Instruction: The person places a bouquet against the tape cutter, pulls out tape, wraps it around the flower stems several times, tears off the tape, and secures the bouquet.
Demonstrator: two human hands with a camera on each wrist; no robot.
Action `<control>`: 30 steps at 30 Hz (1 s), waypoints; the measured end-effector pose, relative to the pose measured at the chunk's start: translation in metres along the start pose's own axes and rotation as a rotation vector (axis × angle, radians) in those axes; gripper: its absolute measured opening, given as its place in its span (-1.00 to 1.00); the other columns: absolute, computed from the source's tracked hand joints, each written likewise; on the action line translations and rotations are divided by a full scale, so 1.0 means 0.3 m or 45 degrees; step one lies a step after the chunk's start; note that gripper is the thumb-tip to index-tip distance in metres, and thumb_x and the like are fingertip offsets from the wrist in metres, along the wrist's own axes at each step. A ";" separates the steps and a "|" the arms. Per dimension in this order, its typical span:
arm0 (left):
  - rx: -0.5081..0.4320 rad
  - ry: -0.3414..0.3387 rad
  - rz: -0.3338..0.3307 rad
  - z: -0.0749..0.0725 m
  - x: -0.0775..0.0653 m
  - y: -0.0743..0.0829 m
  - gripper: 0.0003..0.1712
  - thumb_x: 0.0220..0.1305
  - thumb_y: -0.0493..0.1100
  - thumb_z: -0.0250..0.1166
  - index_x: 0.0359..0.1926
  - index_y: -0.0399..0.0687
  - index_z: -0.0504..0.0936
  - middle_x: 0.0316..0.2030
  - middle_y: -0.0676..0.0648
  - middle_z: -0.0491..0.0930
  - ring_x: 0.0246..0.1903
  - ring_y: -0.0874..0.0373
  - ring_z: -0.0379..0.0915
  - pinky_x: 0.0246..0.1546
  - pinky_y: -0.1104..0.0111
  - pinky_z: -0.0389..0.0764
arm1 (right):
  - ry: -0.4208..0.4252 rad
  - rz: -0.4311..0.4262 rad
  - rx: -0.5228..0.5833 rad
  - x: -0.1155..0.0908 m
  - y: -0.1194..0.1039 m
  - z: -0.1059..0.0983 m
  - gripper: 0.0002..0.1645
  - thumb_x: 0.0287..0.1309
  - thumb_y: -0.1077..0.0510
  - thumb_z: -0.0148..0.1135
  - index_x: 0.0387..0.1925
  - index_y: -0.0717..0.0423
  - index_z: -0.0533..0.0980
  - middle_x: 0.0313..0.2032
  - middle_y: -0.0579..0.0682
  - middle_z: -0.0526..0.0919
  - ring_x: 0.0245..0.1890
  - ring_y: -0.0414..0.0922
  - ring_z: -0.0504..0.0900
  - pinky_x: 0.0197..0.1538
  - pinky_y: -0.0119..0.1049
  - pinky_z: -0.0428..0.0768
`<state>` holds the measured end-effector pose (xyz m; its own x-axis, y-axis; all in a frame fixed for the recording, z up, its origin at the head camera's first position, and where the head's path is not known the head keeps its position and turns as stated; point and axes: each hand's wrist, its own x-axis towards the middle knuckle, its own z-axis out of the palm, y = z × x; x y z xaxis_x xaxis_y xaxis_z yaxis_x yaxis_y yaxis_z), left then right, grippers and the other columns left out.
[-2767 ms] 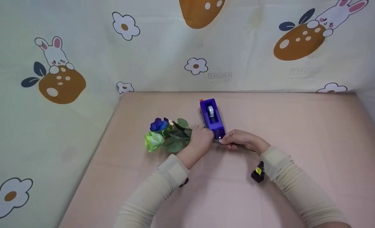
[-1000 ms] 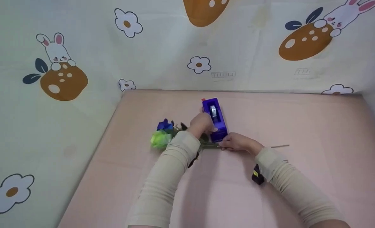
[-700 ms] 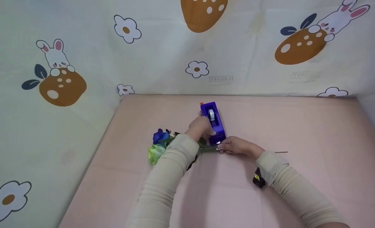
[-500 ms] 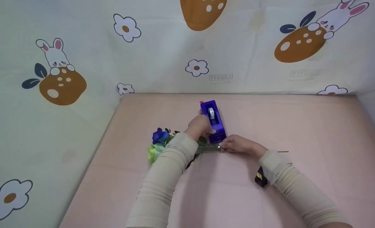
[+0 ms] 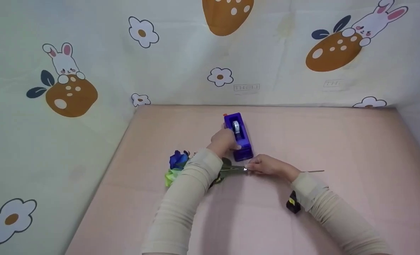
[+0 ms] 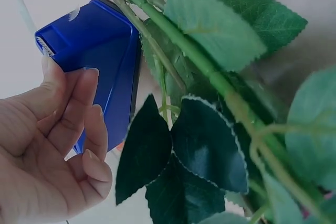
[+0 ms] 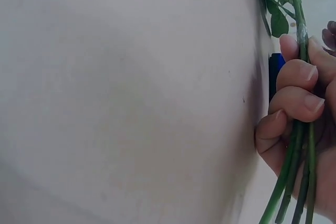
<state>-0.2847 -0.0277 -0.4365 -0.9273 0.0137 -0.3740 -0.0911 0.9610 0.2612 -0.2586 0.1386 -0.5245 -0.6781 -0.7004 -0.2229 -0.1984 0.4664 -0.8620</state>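
In the head view my left hand (image 5: 224, 139) is at the left side of a blue tape dispenser (image 5: 244, 153), thumb on its front part. The left wrist view shows curled fingers and a thumb tip at the serrated cutter (image 6: 45, 44). My right hand (image 5: 269, 165) grips several green flower stems (image 7: 300, 174) just in front of the dispenser. Clear tape (image 7: 301, 31) shows around the stems above the fingers. A blue rose (image 5: 177, 160) and a pale green rose (image 5: 171, 177) lie to the left, partly hidden by the left sleeve.
A tape roll (image 5: 236, 127) sits in the dispenser. One thin stem end (image 5: 315, 171) sticks out right of the right wrist. A black device (image 5: 293, 203) with a yellow mark is by the right cuff. The pink table (image 5: 355, 141) ends at a patterned backdrop.
My left hand has gone from the stems to the tape dispenser. The right hand keeps its grip; the stems have shifted right and, lately, slightly nearer me, away from the dispenser.
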 end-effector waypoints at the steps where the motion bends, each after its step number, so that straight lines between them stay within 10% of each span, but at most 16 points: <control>1: -0.010 -0.007 0.003 -0.001 0.001 -0.002 -0.42 -0.01 0.04 0.40 -0.03 -0.22 0.55 -0.14 -0.09 0.60 -0.25 0.11 0.45 -0.11 0.26 0.49 | 0.000 0.002 -0.005 -0.002 -0.002 0.001 -0.62 0.30 0.14 -0.01 -0.41 0.39 0.56 -0.77 -0.22 0.27 -0.73 -0.36 0.19 -0.60 -0.52 0.18; 9: -0.141 -0.007 0.065 -0.107 0.006 -0.071 -0.65 0.12 0.01 0.30 -0.23 -0.20 0.64 -0.29 -0.07 0.64 -0.47 0.18 0.40 -0.38 0.37 0.47 | 0.018 -0.047 -0.148 -0.050 -0.029 -0.022 -0.60 0.28 0.12 0.01 -0.52 0.36 0.51 -0.75 -0.23 0.21 -0.70 -0.34 0.17 -0.56 -0.48 0.16; 19: -0.403 -0.050 -0.057 -0.274 0.003 -0.326 -0.61 0.25 -0.07 0.18 0.01 -0.23 0.54 -0.05 -0.20 0.57 -0.04 -0.07 0.48 0.02 0.16 0.45 | 0.001 -0.147 -0.161 -0.139 -0.033 -0.095 -0.58 0.29 0.10 -0.01 -0.58 0.33 0.44 -0.72 -0.28 0.20 -0.70 -0.35 0.14 -0.59 -0.45 0.14; 30: -0.414 -0.087 -0.073 -0.246 -0.026 -0.598 -0.56 0.32 -0.09 0.09 0.04 -0.37 0.46 -0.05 -0.33 0.53 -0.15 -0.10 0.53 -0.05 0.10 0.47 | 0.077 -0.038 0.029 -0.209 -0.100 -0.198 -0.63 0.33 0.14 -0.06 -0.36 0.36 0.55 -0.75 -0.17 0.22 -0.72 -0.31 0.12 -0.56 -0.45 0.17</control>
<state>-0.2880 -0.2207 -0.4147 -0.8919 -0.0084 -0.4522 -0.2634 0.8224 0.5043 -0.2522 0.2007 -0.4575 -0.7139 -0.6794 -0.1695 -0.2036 0.4330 -0.8781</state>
